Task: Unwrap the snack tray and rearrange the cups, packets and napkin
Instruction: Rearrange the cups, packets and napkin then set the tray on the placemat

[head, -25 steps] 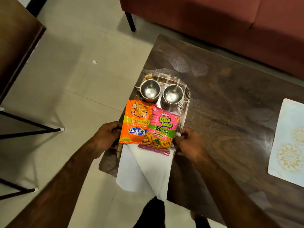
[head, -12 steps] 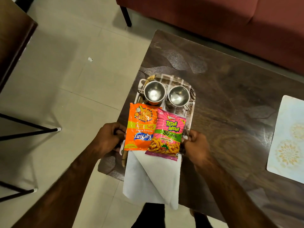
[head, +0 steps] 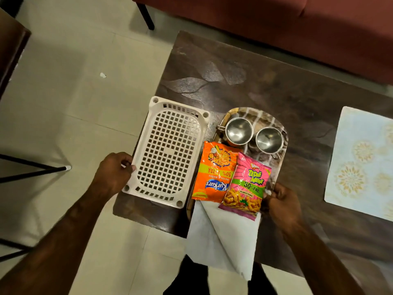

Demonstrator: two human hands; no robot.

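A person leans over a dark wooden table (head: 234, 81), both bare hands at work, seen from a head-worn camera looking down. The left hand (head: 114, 171) has its fingers curled round the near left rim of a white perforated plastic basket (head: 170, 152), which lies flat along the table's left edge, just beside the snack tray (head: 262, 117). The right hand (head: 280, 205) is curled at the tray's near right rim and seems to be gripping it, though the pink packet (head: 247, 186) hides the fingertips. The tray sits near the middle of the table, close to its front edge. At the tray's far end two steel cups (head: 239, 130) stand upright side by side, mouths up, the left one showing a handle towards the basket. In front of them lie an orange packet (head: 217, 173), printed side up with its lettering upside down to the viewer, and the pink packet, which overlaps the orange one's right edge. A folded white napkin (head: 223, 237) is tucked under the near ends of both packets and hangs down over the table's front edge. A pale patterned placemat (head: 361, 162) lies well apart on the right side of the table. A red sofa (head: 276, 24) stands behind it, on a pale tiled floor (head: 63, 81).
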